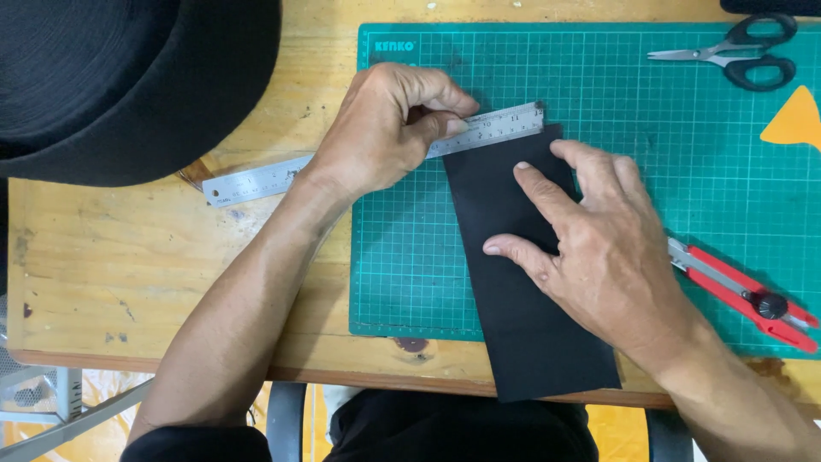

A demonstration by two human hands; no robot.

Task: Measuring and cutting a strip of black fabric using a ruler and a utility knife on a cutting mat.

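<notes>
So this looks like the measuring and lining-up stage. The long black strip of fabric or thin sheet (522, 282) lies across the middle of the frame, its upper end on the green gridded cutting mat (650, 171) and its lower end hanging past the front edge of the pale wooden table (111, 265).

The left hand (385, 128) sits in the upper centre, fingers curled together and pinching down on the flat steel ruler (265, 178), which runs at a slight slant from the bare table onto the mat and sits right along the strip's top edge. The right hand (599, 239) lies flat on the strip, fingers spread apart and pressing it to the mat, not gripping anything.

My guess is the next move needs the ruler pinned firmly and square to the strip, because it's tilted against the mat's grid right now. A free hand would also be needed for any blade work, and both are busy.

Other stuff around:
- the red snap-off utility knife (744, 295) at the right edge, just beside the right wrist
- the black-handled scissors (735, 53) in the upper right, well apart
- an orange triangular piece (795, 120) on the mat's right side
- a big black roll of webbing (120, 77) filling the upper left, near the ruler's far end but not touching it as far as I can tell

Nothing really blocks the strip itself.
</notes>
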